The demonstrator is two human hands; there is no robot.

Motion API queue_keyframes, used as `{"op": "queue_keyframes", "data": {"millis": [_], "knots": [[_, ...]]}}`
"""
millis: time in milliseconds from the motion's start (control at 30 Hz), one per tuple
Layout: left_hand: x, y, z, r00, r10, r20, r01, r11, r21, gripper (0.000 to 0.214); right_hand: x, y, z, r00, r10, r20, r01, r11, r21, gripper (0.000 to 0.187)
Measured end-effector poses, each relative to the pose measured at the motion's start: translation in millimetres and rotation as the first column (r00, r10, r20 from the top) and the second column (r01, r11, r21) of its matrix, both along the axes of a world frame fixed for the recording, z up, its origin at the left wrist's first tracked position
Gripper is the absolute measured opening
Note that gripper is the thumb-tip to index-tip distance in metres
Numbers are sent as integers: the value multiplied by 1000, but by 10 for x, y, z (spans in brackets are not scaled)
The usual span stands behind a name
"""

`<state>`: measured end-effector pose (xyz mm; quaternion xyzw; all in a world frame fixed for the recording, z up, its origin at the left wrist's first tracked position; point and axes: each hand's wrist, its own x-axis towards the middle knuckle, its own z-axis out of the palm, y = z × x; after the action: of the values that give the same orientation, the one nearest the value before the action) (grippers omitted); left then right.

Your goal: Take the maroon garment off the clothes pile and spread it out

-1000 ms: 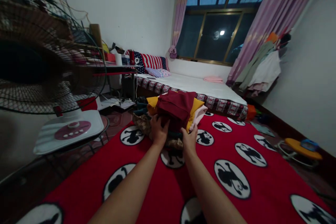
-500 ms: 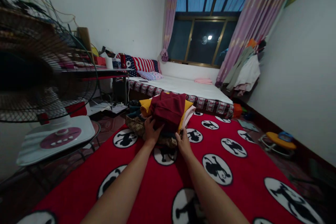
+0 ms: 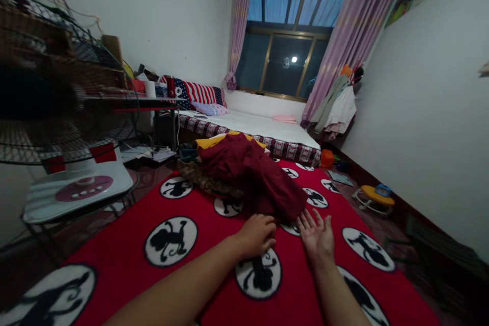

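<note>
A maroon garment [image 3: 252,170] sprawls loosely from a pile of clothes toward me and to the right. Beneath it in the pile show yellow cloth [image 3: 210,141] and a brown patterned cloth [image 3: 206,181]. My left hand [image 3: 255,236], palm down with curled fingers, is closed at the near edge of the maroon garment; its fingertips are partly hidden. My right hand [image 3: 317,237] is open, palm up and fingers spread, its fingertips at the garment's right corner. All this lies on a red blanket [image 3: 214,244] with monkey figures in white circles.
An electric fan [image 3: 57,102] stands on a chair [image 3: 126,183] at left, beside a cluttered desk [image 3: 145,108]. A bed [image 3: 244,119] lies beyond the blanket under the window. At right are a yellow stool [image 3: 376,194] and hanging clothes [image 3: 342,109].
The maroon garment, bunched on top of the pile before, now stretches out toward the near right. Both hands have moved rightward and closer to me; the right has turned palm up and opened.
</note>
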<state>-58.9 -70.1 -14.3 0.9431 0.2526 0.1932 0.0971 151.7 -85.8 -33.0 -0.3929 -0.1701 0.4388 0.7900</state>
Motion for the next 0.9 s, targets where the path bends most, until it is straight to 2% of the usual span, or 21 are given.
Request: {"op": "queue_keyframes", "data": {"millis": [100,167,200,267,333,400,433,500,567,667,767,833,900], "knots": [[21,-185,-164,993,109,34,-109,994,-1,26,-22,-56,14,978,-38,203,40,999,-4,58],[25,-257,-205,986,153,66,-155,988,27,27,-140,-57,12,908,-33,419,38,999,-4,73],[29,-278,-214,983,162,84,-166,985,38,26,-207,-56,7,846,-23,533,25,1000,5,79],[41,-290,-224,981,140,137,-147,988,43,21,-320,-64,-9,659,-21,752,-29,998,53,82],[47,-263,-235,965,107,238,-114,993,15,14,-383,-87,-32,411,-50,910,-90,991,95,80],[41,-201,-242,922,105,372,-99,994,-37,12,-402,-112,-53,175,-61,983,-114,990,82,80],[32,-160,-242,887,125,444,-109,992,-62,15,-402,-121,-60,84,-46,995,-109,993,55,82],[0,-64,-232,801,184,570,-164,983,-86,18,-400,-131,-62,-46,0,999,-84,996,-4,90],[-51,39,-216,716,243,654,-249,965,-86,19,-414,-138,-46,-123,34,992,-62,997,-41,96],[-147,193,-225,620,361,697,-379,915,-137,20,-477,-142,-16,-181,69,981,-30,997,-76,96],[-227,330,-292,510,553,658,-505,813,-291,21,-571,-116,-17,-223,102,970,21,995,-99,93],[-250,390,-341,408,645,646,-544,740,-395,28,-631,-85,-35,-247,105,963,59,994,-93,87],[-243,411,-365,318,676,665,-509,714,-481,40,-674,-58,-50,-260,108,959,82,993,-90,83]]}}
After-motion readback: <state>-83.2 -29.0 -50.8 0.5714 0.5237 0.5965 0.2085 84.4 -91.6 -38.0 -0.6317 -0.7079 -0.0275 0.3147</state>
